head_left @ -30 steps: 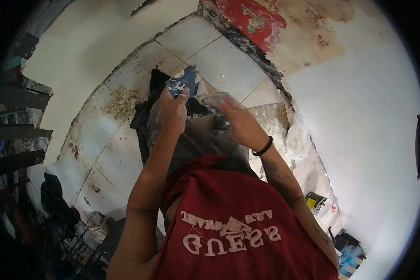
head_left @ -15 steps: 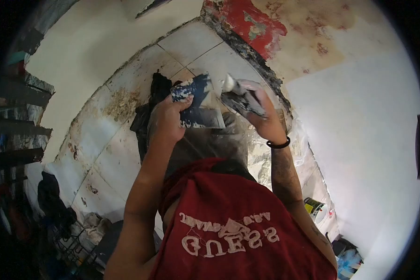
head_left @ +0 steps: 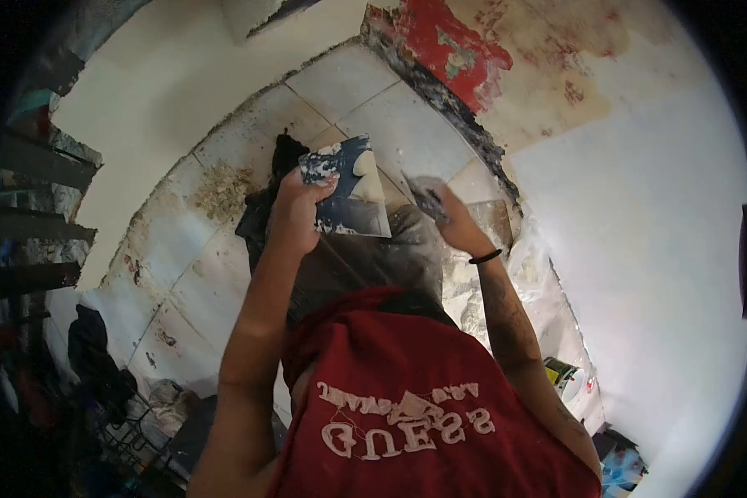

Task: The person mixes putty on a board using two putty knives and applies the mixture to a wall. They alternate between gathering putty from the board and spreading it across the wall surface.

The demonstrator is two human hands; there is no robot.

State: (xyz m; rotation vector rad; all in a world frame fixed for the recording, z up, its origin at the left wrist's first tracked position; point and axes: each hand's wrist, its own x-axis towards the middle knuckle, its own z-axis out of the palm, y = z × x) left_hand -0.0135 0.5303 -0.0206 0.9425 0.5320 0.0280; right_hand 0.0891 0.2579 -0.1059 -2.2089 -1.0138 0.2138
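Note:
My left hand [head_left: 300, 203] grips a flat, dark blue rectangular plate [head_left: 349, 187], its thumb on top. White paste is smeared on the plate, with a cream lump near its right edge. Just right of the plate, my right hand [head_left: 454, 217] is closed around a grey, paste-covered tool [head_left: 427, 199], blurred by motion; its exact shape is unclear. The plate and the tool are apart. Both hands are above my knees, over the tiled floor.
White floor tiles [head_left: 344, 79] with brown stains lie ahead. A wall with peeling red paint [head_left: 465, 58] and white plaster [head_left: 639, 216] runs along the right. A bucket [head_left: 563, 378] stands at lower right, a wire rack [head_left: 133, 436] at lower left.
My right hand has moved back and slightly left with the tool, and the pale paste on the tool's tip no longer shows. The plate in my left hand has shifted slightly left.

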